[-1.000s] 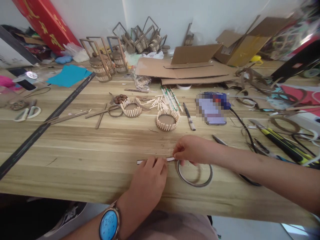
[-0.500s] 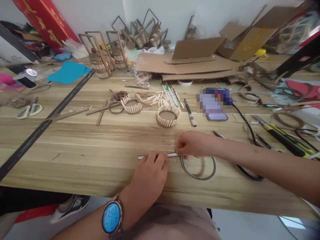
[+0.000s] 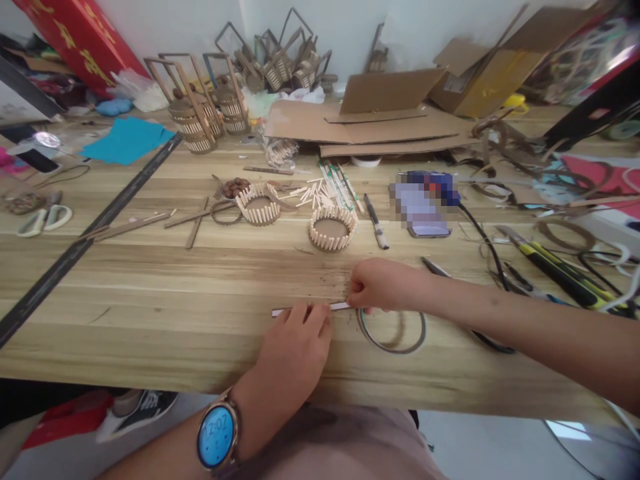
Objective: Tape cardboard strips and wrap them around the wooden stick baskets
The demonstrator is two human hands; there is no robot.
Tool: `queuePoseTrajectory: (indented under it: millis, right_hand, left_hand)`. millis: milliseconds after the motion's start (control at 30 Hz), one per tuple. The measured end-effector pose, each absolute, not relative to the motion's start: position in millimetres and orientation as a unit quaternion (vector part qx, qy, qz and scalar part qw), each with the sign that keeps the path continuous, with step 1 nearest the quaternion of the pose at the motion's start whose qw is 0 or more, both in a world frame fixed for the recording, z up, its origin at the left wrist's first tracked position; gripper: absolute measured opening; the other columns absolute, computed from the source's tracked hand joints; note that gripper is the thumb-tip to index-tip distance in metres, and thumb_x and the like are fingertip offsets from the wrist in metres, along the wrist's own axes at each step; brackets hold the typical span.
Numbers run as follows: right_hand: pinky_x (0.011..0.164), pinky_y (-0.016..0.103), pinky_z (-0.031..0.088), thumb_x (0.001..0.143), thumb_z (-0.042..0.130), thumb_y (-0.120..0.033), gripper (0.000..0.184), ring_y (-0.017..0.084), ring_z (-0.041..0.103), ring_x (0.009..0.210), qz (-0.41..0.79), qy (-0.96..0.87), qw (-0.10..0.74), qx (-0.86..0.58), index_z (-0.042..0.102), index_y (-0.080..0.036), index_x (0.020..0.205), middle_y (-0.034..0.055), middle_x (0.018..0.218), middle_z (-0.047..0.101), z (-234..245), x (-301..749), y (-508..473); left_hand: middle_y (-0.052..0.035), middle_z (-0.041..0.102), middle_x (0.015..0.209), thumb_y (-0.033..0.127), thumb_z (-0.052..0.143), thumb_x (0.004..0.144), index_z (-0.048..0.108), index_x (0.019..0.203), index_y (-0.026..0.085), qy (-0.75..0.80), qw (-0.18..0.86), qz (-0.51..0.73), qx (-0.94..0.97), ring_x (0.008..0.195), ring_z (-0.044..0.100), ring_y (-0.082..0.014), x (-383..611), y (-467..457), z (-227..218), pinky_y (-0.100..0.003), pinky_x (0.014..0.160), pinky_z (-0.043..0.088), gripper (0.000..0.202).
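Observation:
A thin strip (image 3: 340,306) with a white upper face and a dark edge lies along the table in front of me. My left hand (image 3: 297,343), wearing a watch, has its bent fingers closed together over the middle of it, pressing it down. At the strip's right end my right hand (image 3: 375,285) is closed in a pinch; the fingertips are partly hidden. Below that hand a thin grey ring (image 3: 400,350), looking like a narrow roll of tape, touches the table. Two round bases edged with small sticks, one nearer (image 3: 333,241) and one farther left (image 3: 260,215), stand beyond.
Loose sticks (image 3: 315,193), a pen (image 3: 376,223) and a phone (image 3: 425,213) lie beyond my hands. To the right are a yellow-black cutter (image 3: 560,270) and cables. Scissors (image 3: 47,220) and a long dark bar (image 3: 100,230) lie left. Small lantern-like baskets (image 3: 195,123) and cardboard (image 3: 360,127) stand behind.
The whole view has shifted slightly. Both hands keep almost the same places on the strip, and the ring lies as before beside my right hand.

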State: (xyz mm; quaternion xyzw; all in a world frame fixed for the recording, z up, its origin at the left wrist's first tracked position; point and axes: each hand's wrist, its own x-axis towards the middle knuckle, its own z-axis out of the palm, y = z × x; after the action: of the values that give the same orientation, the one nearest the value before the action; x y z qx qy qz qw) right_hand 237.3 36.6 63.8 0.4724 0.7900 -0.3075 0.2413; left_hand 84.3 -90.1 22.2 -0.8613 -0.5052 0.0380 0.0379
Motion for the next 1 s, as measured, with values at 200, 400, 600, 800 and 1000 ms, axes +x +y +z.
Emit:
queuePoseTrajectory:
  millis: [200,400,600,800,1000]
  right_hand:
    - [0.045,0.024,0.030,0.067,0.054,-0.026,0.022,0.013,0.050,0.047,-0.269,0.807,0.237,0.470,0.072,-0.017,0.057,0.0032,0.052,0.063,62,235,35]
    - [0.045,0.024,0.030,0.069,0.054,-0.028,0.024,0.013,0.050,0.047,-0.271,0.812,0.234,0.461,0.071,-0.017,0.056,0.0028,0.049,0.061,61,236,36]
    - [0.045,0.022,0.031,0.073,0.054,-0.027,0.024,0.011,0.051,0.046,-0.298,0.807,0.222,0.459,0.071,-0.016,0.060,0.0021,0.054,0.064,59,242,36]
    - [0.047,0.022,0.032,0.078,0.051,-0.024,0.024,0.012,0.056,0.052,-0.312,0.813,0.202,0.448,0.072,-0.017,0.068,0.0016,0.062,0.070,68,247,30]
    - [0.055,0.024,0.034,0.081,0.052,-0.021,0.019,0.015,0.061,0.065,-0.267,0.833,0.145,0.463,0.069,-0.019,0.073,0.0030,0.073,0.072,84,248,16]
  left_hand:
    - [-0.0135,0.065,0.108,0.009,0.051,0.090,0.061,0.120,0.009,-0.515,0.013,0.064,-0.854,0.090,0.061,-0.0248,91,-87,37,-0.036,0.070,0.054,0.032]
    - [-0.0120,0.064,0.110,0.011,0.047,0.093,0.062,0.117,0.009,-0.469,0.026,0.000,-0.883,0.093,0.058,-0.0229,106,-81,30,-0.034,0.076,0.052,0.028]
    - [-0.0122,0.063,0.108,0.009,0.050,0.091,0.066,0.109,0.009,-0.461,0.026,0.024,-0.887,0.092,0.057,-0.0237,98,-82,26,-0.035,0.077,0.051,0.024]
    - [-0.0108,0.064,0.098,0.011,0.051,0.092,0.067,0.093,0.013,-0.502,-0.019,-0.008,-0.864,0.092,0.055,-0.0259,84,-74,42,-0.040,0.080,0.049,0.016]
    - [-0.0062,0.069,0.087,0.018,0.051,0.093,0.071,0.089,0.017,-0.551,-0.152,-0.111,-0.813,0.091,0.059,-0.0226,87,-53,50,-0.036,0.084,0.047,0.020]
